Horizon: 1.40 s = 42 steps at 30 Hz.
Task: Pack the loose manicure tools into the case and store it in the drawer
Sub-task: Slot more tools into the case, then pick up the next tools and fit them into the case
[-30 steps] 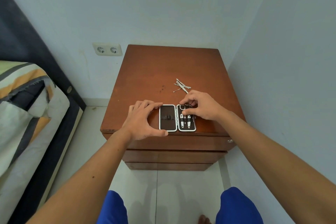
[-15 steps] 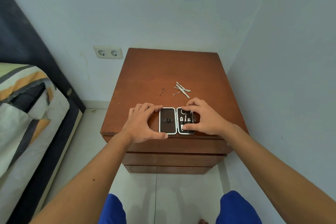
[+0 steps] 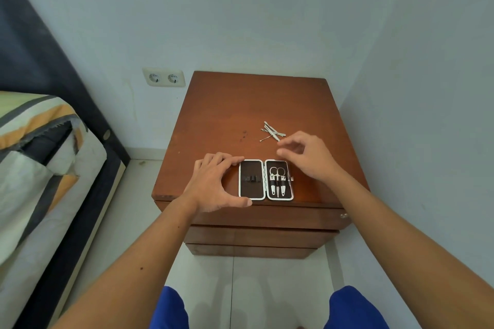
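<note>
So our right hand [image 3: 310, 156] has lifted off the open brown manicure case with the white trim [image 3: 266, 179] and now hovers between it and the little pile of loose silver tools [image 3: 272, 131], fingers curled apart and holding nothing. Our left hand [image 3: 213, 181] stays braced against the case's left side, thumb and fingers spread, touching but not gripping. The case lies flat at the front edge of the reddish-brown wooden nightstand [image 3: 232, 104], scissors and two tools already in its right half; the pile sits just behind, nearer the right edge.
</note>
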Tool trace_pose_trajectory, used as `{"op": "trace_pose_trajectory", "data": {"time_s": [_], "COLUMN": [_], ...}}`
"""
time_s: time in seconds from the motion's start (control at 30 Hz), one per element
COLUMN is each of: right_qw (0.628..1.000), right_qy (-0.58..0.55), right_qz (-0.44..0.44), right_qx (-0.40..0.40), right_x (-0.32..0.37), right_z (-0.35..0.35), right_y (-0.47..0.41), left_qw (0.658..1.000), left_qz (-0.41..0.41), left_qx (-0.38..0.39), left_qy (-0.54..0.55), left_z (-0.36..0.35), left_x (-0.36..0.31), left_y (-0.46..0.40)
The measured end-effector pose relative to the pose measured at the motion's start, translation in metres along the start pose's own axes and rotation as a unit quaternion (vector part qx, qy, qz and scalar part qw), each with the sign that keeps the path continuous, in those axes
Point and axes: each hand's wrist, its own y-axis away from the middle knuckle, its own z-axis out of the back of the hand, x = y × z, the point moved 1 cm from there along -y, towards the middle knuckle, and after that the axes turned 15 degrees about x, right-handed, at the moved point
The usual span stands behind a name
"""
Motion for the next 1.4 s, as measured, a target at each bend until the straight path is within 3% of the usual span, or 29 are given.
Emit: {"op": "trace_pose_trajectory", "data": {"time_s": [0.1,0.23,0.37,0.5,0.87,1.2,1.4], "right_qw": [0.996,0.986,0.981,0.984,0.967,0.928,0.912], "right_qy": [0.021,0.057,0.073,0.055,-0.18,-0.343,-0.38], "right_qz": [-0.054,-0.149,-0.175,-0.161,-0.101,-0.006,0.029], "right_qx": [-0.069,-0.037,-0.046,-0.058,-0.152,-0.144,-0.152], "right_x": [0.009,0.005,0.002,0.003,0.008,0.015,0.023], "right_z": [0.006,0.001,-0.008,-0.004,0.024,0.029,0.032], "right_y": [-0.033,-0.059,-0.06,-0.051,-0.036,-0.031,-0.034], "left_qw": [1.0,1.0,1.0,1.0,1.0,1.0,1.0], "left_qz": [-0.002,-0.001,-0.004,-0.005,0.0,0.002,0.002], "left_qx": [-0.001,-0.003,-0.005,-0.004,0.0,0.0,0.0], "left_qy": [0.001,0.002,0.001,0.005,0.002,0.0,0.0], "left_z": [0.0,0.0,0.0,0.0,0.0,0.0,0.0], "left_x": [0.001,0.001,0.002,0.002,0.001,0.0,0.0], "left_y": [0.0,0.0,-0.001,0.0,0.001,0.0,0.0]}}
